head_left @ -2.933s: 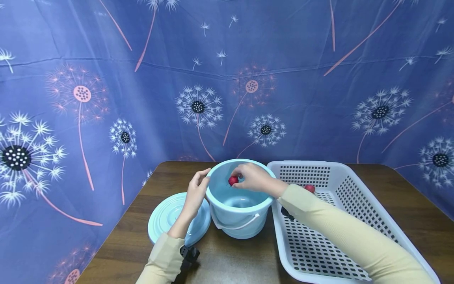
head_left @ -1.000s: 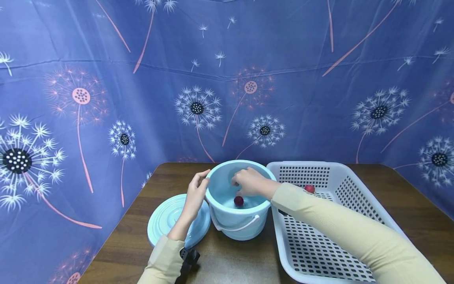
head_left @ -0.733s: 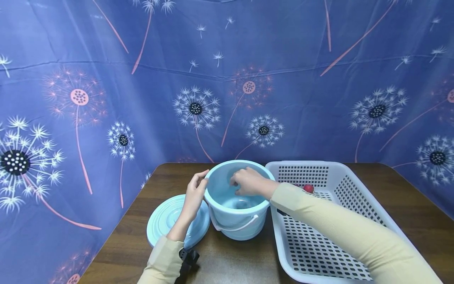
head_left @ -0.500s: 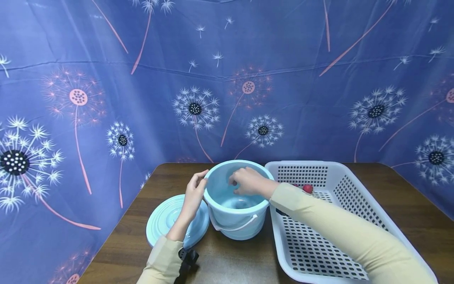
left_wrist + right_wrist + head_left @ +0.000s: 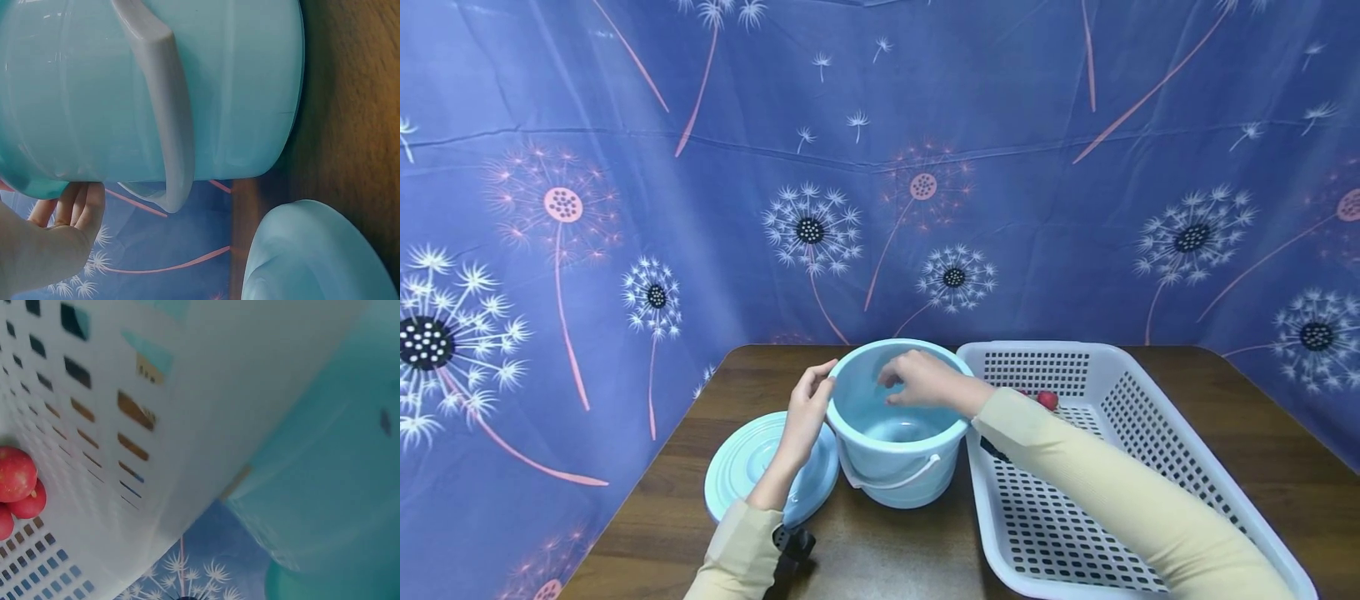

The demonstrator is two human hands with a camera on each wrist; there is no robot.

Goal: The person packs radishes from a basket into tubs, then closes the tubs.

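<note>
My left hand [image 5: 807,410] holds the left rim of a light blue bucket [image 5: 891,479], which stands upright on the table. In the left wrist view, the fingers [image 5: 84,209] bend against the bucket's outer wall just under its rim. My right hand [image 5: 925,383] hangs inside the bucket mouth, fingers loosely bent with nothing between them. The visible part of the bucket's floor is bare; its near part is hidden behind the front wall. Small round red radishes [image 5: 17,474] lie together in the grey-white basket [image 5: 988,533] on the right, partly covered by my right sleeve.
A round light blue lid [image 5: 730,475] lies flat on the wooden table [image 5: 895,554], left of the bucket and beneath my left forearm. The bucket's white handle [image 5: 898,482] hangs down in front. The basket stands close against the bucket's right side. Behind hangs a blue dandelion-print cloth [image 5: 1045,250].
My right hand has let a radish drop into the bucket, where it went out of sight behind the front wall. The right hand stays over the bucket; the left hand keeps its hold.
</note>
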